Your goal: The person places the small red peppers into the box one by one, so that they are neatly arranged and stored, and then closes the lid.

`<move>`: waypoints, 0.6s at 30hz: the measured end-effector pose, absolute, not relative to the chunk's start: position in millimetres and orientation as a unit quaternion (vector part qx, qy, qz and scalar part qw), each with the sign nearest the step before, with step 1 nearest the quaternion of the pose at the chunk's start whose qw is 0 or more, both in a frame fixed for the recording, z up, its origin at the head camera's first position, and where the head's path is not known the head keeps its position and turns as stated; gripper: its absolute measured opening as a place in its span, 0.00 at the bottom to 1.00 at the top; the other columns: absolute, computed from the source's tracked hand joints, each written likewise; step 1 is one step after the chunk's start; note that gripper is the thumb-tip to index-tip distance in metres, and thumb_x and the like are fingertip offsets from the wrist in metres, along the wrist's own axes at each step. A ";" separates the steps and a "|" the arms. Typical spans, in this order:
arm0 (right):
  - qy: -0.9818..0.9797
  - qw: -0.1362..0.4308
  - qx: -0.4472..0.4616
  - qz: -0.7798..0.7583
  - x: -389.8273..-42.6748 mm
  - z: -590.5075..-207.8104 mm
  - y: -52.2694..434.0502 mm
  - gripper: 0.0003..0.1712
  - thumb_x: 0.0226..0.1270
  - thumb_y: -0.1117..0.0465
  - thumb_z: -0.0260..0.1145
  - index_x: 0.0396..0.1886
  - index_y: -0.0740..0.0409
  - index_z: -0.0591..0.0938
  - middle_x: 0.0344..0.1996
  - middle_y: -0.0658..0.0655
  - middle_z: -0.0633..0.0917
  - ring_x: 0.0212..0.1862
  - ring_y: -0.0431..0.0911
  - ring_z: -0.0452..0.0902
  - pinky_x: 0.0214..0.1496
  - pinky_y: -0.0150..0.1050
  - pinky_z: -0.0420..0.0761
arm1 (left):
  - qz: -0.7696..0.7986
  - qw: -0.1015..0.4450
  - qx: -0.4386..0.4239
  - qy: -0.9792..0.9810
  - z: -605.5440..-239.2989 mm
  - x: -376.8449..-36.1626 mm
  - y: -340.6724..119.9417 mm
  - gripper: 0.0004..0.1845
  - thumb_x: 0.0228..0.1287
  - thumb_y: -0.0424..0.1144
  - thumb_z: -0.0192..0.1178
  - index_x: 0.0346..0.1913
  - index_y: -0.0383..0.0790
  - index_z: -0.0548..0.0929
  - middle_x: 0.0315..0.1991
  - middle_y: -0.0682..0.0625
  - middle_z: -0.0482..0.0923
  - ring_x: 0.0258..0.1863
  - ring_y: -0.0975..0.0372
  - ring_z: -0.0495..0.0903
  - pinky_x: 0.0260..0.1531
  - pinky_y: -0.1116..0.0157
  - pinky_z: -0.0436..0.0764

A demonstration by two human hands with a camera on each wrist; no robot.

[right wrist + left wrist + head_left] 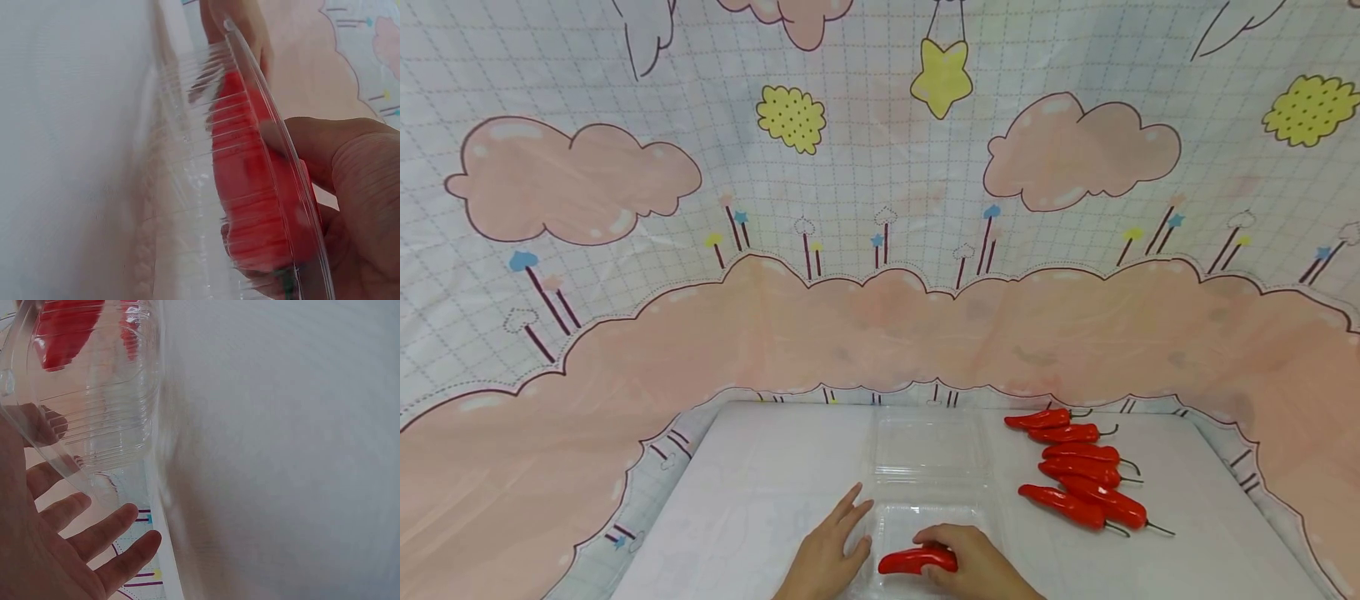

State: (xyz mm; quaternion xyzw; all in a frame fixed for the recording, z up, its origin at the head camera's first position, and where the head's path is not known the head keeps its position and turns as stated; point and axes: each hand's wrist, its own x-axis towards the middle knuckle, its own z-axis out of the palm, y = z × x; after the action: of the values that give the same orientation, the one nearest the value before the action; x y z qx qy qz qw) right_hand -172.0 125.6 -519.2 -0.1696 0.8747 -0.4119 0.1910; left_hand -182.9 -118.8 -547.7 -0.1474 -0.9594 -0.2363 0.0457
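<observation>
Red chili pepper (916, 560) gripped in curled right hand (973, 562) inside clear plastic container (928, 467) on table (760, 500), left hand (827, 554) relaxed, fingers straight against container's left wall

pepper in my right hand (973, 560): red (917, 560)
box: clear (929, 454)
surface: white (760, 483)
backdrop: pink clouds, yellow star (880, 325)

A glossy red chili pepper (917, 560) lies sideways inside the open clear plastic clamshell box (928, 475) on the table's near edge.
</observation>
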 end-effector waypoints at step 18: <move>0.876 0.239 -0.147 -0.392 -175.4 -524.7 117.6 0.23 0.48 0.50 0.74 0.46 0.41 0.81 0.36 0.40 0.83 0.36 0.38 0.75 0.48 0.46 0.84 | -0.234 0.069 -0.155 -0.957 -551.0 -181.7 -119.1 0.23 0.61 0.47 0.56 0.61 0.54 0.73 0.70 0.54 0.62 0.54 0.58 0.79 0.45 0.55 0.83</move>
State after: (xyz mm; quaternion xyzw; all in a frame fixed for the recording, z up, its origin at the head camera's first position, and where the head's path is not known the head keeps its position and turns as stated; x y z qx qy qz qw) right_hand -175.4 117.6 -524.7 -0.1471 0.8759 -0.3925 0.2390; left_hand -181.7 -119.1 -551.0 -0.1546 -0.9574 -0.2338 0.0693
